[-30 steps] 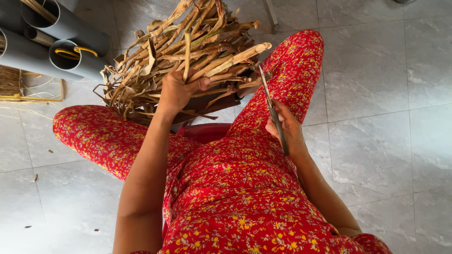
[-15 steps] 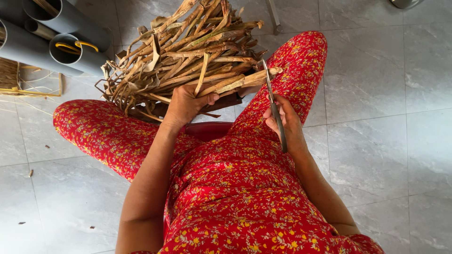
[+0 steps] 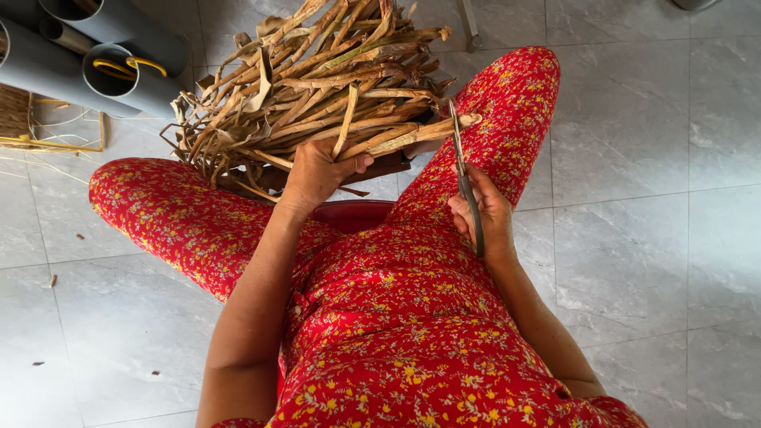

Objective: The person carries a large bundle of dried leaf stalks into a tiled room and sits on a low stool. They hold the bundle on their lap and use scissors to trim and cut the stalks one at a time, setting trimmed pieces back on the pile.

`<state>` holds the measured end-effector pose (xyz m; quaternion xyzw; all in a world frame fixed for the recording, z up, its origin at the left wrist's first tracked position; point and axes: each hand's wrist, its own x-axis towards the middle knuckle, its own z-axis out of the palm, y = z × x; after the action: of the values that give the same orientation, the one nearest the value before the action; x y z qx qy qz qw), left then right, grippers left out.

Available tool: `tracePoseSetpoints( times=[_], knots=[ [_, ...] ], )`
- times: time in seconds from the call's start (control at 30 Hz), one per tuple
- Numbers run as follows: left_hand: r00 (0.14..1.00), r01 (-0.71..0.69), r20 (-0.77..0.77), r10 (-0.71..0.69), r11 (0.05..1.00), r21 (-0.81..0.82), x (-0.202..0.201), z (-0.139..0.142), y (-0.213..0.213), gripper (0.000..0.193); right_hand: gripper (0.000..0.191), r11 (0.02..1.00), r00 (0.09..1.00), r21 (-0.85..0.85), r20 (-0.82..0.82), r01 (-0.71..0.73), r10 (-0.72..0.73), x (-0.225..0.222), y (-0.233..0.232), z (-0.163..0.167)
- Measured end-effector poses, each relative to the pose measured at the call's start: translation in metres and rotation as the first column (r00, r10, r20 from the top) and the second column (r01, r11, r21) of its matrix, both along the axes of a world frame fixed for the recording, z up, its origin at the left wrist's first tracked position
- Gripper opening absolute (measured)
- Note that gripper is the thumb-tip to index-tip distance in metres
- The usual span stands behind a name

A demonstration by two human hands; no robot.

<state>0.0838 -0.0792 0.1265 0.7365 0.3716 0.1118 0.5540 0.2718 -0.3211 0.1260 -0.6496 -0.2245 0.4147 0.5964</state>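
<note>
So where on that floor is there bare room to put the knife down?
The grey tiles right of the right leg are bare, beside the right hand holding the knife. More bare tile lies lower left, outside the left leg, with only small scraps. Ahead it is crowded: the dried stalk bundle under the left hand, and grey pipes upper left.

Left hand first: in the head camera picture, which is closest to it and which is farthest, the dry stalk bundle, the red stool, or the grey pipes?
From the left hand:
1. Dry stalk bundle: gripped by that hand, just ahead of it.
2. Red stool: right below the hand, between the legs.
3. Grey pipes: farthest, up in the left corner on the tiled floor.
</note>
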Motion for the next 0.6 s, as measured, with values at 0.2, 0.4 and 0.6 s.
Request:
tracePoseSetpoints(
  times=[0.2, 0.4, 0.6],
  knots=[
    [1.0, -0.003, 0.015, 0.003, 1.0, 0.003, -0.002, -0.003, 0.0, 0.022, 0.054, 0.998, 1.0, -0.059, 0.02, -0.009, 0.01, -0.003, 0.001, 0.01],
    [0.997, -0.059, -0.059, 0.058, 0.998, -0.028, -0.003, 0.0, 0.0, 0.024, 0.049, 0.999, 0.999, -0.028, -0.027, 0.021, -0.022, 0.005, 0.003, 0.012],
    [0.973, -0.148, 0.202, 0.113, 0.974, 0.169, -0.013, 0.023, 0.004, 0.03, 0.051, 0.999, 0.996, -0.036, -0.088, 0.001, -0.004, 0.005, 0.002, 0.011]
  ],
)
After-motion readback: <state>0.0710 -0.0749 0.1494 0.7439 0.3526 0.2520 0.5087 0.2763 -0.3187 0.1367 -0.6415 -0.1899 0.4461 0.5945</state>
